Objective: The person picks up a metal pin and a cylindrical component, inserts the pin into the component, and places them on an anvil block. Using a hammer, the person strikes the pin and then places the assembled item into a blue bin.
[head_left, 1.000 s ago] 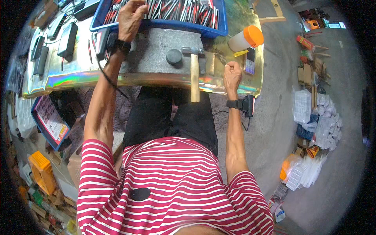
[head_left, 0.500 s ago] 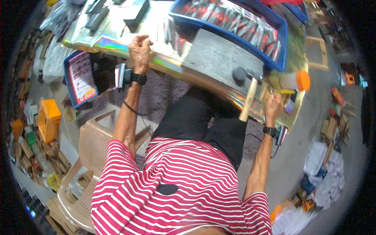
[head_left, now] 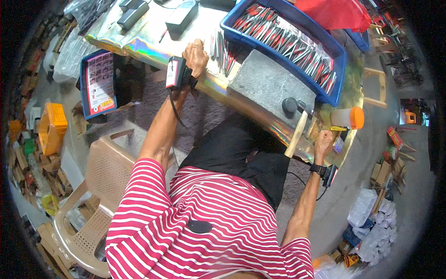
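My left hand (head_left: 196,58) is at the table's front edge, its fingers curled closed; whatever they hold, if anything, is hidden. Just right of it lies a row of slim black, red and silver pieces (head_left: 222,53). My right hand (head_left: 324,142) is closed at the table's right end, its grip out of sight. Close above it are a yellow-handled item (head_left: 338,129) and a clear jar with an orange lid (head_left: 356,118). Between the hands, a hammer (head_left: 296,136) rests with its dark head by a grey stone slab (head_left: 272,81) and its wooden handle past the edge.
A blue bin (head_left: 341,76) full of similar slim pieces stands behind the slab. Black boxes (head_left: 181,18) lie on the shiny table covering (head_left: 139,46). A beige plastic chair (head_left: 109,162) is at my left, beside an orange crate (head_left: 52,129). Plastic-wrapped bundles (head_left: 364,209) lie at right.
My left hand has moved right along the table edge, closer to the row of slim pieces. My right hand is slightly lower in view and stays closed. The view has shifted a little.
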A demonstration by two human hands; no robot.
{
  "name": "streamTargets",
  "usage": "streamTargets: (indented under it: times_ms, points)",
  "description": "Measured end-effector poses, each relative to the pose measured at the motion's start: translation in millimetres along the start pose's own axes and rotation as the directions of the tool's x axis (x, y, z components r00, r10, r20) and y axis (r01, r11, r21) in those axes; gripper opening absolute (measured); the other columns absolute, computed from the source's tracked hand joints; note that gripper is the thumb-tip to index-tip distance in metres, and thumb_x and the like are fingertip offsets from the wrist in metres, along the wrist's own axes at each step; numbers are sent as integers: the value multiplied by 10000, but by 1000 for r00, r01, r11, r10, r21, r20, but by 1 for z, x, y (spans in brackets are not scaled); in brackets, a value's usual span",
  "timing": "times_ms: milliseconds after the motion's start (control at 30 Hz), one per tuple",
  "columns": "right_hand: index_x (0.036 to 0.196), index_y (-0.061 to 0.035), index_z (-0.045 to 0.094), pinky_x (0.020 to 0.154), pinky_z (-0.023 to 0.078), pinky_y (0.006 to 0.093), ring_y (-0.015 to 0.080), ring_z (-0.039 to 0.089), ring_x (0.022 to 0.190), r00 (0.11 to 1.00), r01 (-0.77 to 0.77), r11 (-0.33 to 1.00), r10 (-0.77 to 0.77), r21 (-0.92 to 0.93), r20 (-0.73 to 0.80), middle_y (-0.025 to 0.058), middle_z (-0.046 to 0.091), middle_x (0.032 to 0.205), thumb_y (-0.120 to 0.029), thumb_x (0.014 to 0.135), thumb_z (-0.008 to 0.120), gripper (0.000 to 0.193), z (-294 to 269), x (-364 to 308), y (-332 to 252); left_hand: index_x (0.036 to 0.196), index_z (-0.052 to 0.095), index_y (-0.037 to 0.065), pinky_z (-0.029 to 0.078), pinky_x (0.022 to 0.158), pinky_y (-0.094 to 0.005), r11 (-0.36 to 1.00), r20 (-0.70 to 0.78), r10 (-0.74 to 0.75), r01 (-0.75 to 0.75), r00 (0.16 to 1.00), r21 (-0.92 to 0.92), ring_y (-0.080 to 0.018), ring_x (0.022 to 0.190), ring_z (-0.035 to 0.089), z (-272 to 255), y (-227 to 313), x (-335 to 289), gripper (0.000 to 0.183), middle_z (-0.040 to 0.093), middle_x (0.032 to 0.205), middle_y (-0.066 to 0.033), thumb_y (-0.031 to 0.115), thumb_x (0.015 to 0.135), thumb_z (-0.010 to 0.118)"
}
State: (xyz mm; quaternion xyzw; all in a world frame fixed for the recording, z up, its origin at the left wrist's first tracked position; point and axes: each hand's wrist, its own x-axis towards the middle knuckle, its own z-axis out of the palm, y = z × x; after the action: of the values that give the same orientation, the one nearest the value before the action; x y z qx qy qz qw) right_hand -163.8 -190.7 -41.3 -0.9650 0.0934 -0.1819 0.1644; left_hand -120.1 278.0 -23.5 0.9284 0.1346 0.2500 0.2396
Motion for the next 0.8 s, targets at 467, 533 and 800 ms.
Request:
streamTargets:
  times_ms: [467,533,800]
  points:
    - [657,6,541,589,405,291,183,518,610,994,-97,941,108,325,-17,104,534,622,-104,681,527,114,7,-2,18,1025,486,-72,376,352,-247,567,412,-407,579,815,-586,-120,427,456,-17,-3,7,312,509,603,-54,58,743,515]
    - [671,17,531,610,413,272,163,512,632,988,-143,895,153,422,10,70,535,632,-115,706,532,136,3,-3,8,1047,464,-104,384,386,-220,394,464,-378,593,801,-702,-111,468,460,-23,-11,2,312,497,618,-55,18,763,508]
    - [791,5,533,371,322,167,45,396,434,899,-427,526,333,735,285,2,465,566,-95,754,518,108,-20,-8,-13,1035,452,-120,373,516,-202,-56,637,-106,635,764,-771,-95,620,436,-40,10,-25,315,461,733,-33,43,780,536]
